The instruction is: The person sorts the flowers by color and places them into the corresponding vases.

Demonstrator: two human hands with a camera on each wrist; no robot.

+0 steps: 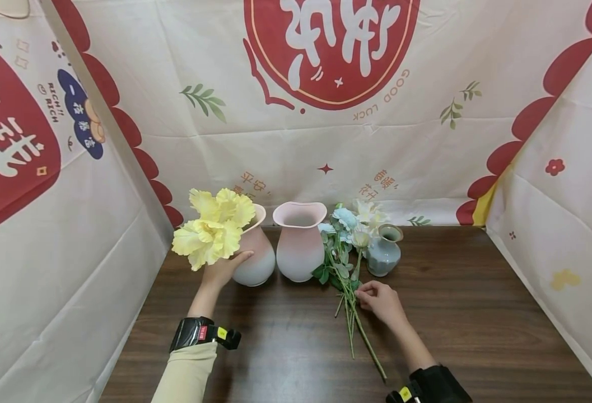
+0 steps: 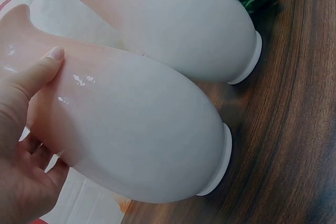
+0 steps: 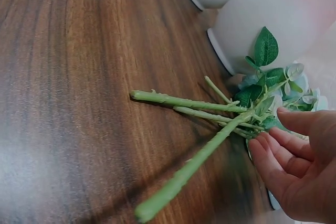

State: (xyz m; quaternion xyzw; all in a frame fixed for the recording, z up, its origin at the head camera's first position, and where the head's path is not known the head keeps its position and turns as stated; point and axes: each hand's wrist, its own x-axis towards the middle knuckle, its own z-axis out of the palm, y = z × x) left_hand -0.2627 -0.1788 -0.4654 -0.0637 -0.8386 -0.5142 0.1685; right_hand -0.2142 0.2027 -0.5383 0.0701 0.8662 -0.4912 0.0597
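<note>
Both my wrists sit lowest in the head view, and from there my left hand [image 1: 221, 270] reaches up to the left pink vase [image 1: 253, 254], thumb wrapped round its side, just under the yellow flowers [image 1: 213, 226] that already stand in it. Beside my grip to the right stands a second pink vase [image 1: 299, 240], its mouth bare, and past it a small blue vase [image 1: 383, 250], also without stems. My right hand [image 1: 380, 300] lies on the loose stems [image 1: 352, 313] on the table [image 1: 477, 313], fingers curled over them, pale blooms lying up toward the vases. From the left wrist, my thumb [image 2: 37, 74] presses the glossy vase [image 2: 142, 145] and my palm cups it from below, with the other pink vase [image 2: 173, 24] touching or nearly touching behind. From the right wrist, my fingers [image 3: 286, 156] are bent just at the green stems [image 3: 199, 108], touching them but not yet closed round; I cannot tell if anything is pinched. I judge one vase filled and the loose bunch still to be placed.
</note>
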